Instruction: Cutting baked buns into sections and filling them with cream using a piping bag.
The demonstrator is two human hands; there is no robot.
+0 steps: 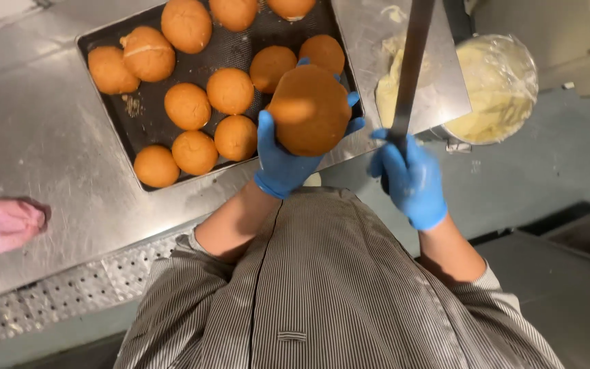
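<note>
Held aloft in the blue-gloved left hand (283,158): one round, golden-brown baked bun (309,109), fingers curled around its underside, raised above the near right corner of the dark perforated baking tray (104,42) and clear of everything else; gripped in the blue-gloved right hand (411,179): the handle of a long steel-bladed knife (410,68), fist closed, blade pointing away over the brushed-steel bench (35,137); blade and held bun near each other but apart, no cut visible in the bun.

Judged as early in the work: held bun whole, not yet sliced; buns on the tray looking whole too, save one at the upper left showing a pale split across its top; pale yellow creamy filling sitting in a round clear plastic tub (498,87) at the right bench edge, a smear of the same on the steel beside it; no filled bun anywhere in view.

Counted: twelve buns on the tray, some cropped by the top edge, plus the one in hand, thirteen in all; one knife; one tub; one tray; one crumpled pink cloth (9,222) at the left of the bench, well apart from the hands.
</note>
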